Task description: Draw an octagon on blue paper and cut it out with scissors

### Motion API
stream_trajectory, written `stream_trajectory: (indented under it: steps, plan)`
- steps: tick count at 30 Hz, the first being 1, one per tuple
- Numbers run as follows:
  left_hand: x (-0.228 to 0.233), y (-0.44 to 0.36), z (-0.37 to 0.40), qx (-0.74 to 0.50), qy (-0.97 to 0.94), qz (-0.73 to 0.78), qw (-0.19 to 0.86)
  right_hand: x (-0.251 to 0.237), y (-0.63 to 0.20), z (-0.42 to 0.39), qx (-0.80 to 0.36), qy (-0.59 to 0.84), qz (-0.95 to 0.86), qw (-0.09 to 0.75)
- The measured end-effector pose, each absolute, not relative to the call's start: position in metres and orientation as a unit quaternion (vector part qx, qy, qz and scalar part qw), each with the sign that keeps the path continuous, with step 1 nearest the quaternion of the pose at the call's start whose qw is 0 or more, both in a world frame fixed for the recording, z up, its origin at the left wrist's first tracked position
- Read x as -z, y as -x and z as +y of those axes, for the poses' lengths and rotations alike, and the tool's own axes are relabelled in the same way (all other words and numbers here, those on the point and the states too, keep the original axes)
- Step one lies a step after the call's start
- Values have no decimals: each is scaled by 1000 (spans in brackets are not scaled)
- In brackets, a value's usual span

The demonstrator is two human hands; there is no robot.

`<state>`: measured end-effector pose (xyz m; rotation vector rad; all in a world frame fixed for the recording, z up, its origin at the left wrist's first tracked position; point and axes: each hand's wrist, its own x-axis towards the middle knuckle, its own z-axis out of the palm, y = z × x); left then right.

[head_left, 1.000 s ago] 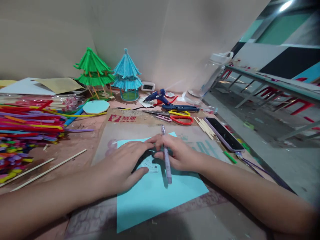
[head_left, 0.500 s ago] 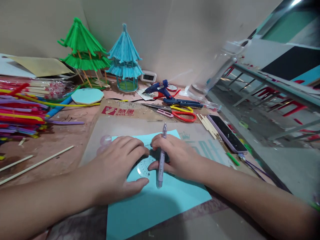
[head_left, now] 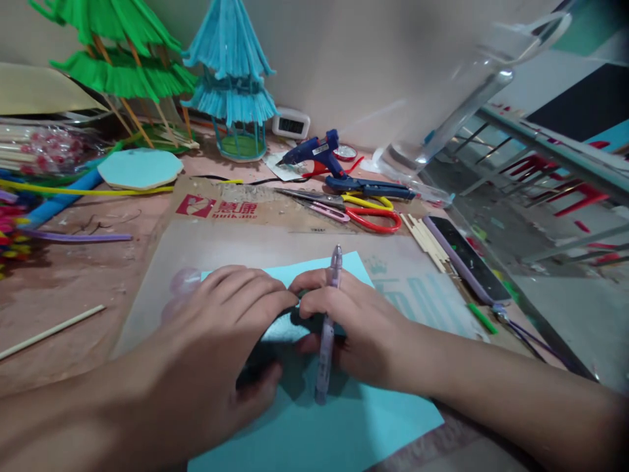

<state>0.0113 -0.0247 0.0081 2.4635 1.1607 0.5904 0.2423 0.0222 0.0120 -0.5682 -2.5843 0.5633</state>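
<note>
A light blue paper sheet (head_left: 339, 426) lies on a cardboard mat (head_left: 275, 242) in front of me. My left hand (head_left: 221, 347) presses flat on the paper, fingers spread over a small clear protractor that is now almost hidden beneath it. My right hand (head_left: 354, 321) holds a purple pen (head_left: 328, 328) that lies across its fingers, tip toward me, while its fingertips meet the left hand's fingers over the paper.
Behind the mat lie red and yellow scissors (head_left: 366, 213), a blue glue gun (head_left: 319, 154), wooden sticks (head_left: 427, 242) and a phone (head_left: 466, 259). Green (head_left: 118, 59) and blue (head_left: 230, 72) pagoda models stand at the back. Pipe cleaners (head_left: 14, 223) pile at left. A clear jug (head_left: 442, 111) stands at the back right.
The view has moved closer and lower over the mat. My hands have drawn tighter together and the protractor, visible before, is now mostly covered by my left hand.
</note>
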Motion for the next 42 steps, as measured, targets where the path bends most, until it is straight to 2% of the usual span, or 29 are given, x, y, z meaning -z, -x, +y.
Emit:
stream_trajectory:
  steps: [9, 14, 17, 26, 42]
  plan:
    - [2, -5, -13, -206, -847, 429, 238, -18, -242, 21, -226, 206, -926, 221]
    - [3, -4, -21, -271, -845, 420, 191, -12, -243, 25, -253, 190, -925, 213]
    - [0, -4, -22, -245, -847, 442, 164, -10, -245, 26, -247, 195, -929, 195]
    - [-4, -6, -17, -210, -864, 429, 160, -8, -243, 26, -232, 167, -934, 214]
    - [-4, -5, -16, -211, -864, 425, 172, -10, -245, 26, -231, 191, -934, 193]
